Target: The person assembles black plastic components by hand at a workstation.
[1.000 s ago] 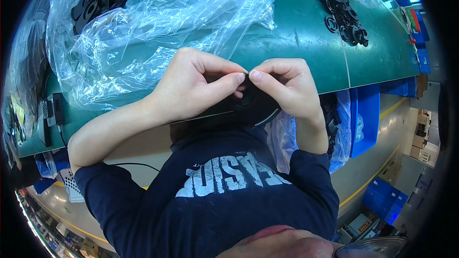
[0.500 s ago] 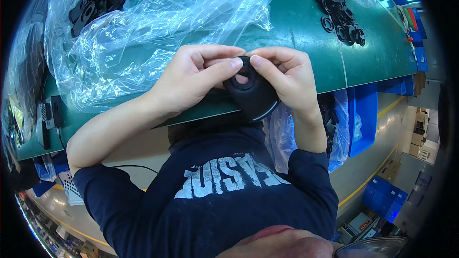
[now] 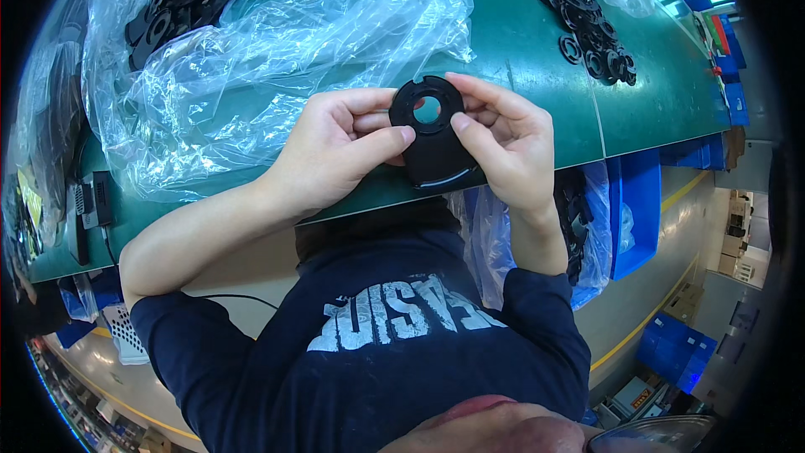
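Note:
Between my two hands is a black plastic part (image 3: 433,151) with a round ring-shaped end, a hole through it and a wider curved lower end. My left hand (image 3: 352,136) grips its left edge, thumb on the front and fingers behind. On the right edge, my right hand (image 3: 507,138) pinches it with the thumb in front and the index finger near the top. The ring end points away from me, and the green table top shows through its hole. The part is held above the table's near edge.
Clear plastic sheeting (image 3: 251,101) covers much of the green table (image 3: 537,109). Similar black parts (image 3: 180,0) lie in a pile at the far left. Black rings (image 3: 587,25) are heaped at the far right. A blue bin (image 3: 635,214) stands below the table's right edge.
The black part has been tilted so its ring face and hole show more fully. Both hands have spread slightly apart, from its top to its sides.

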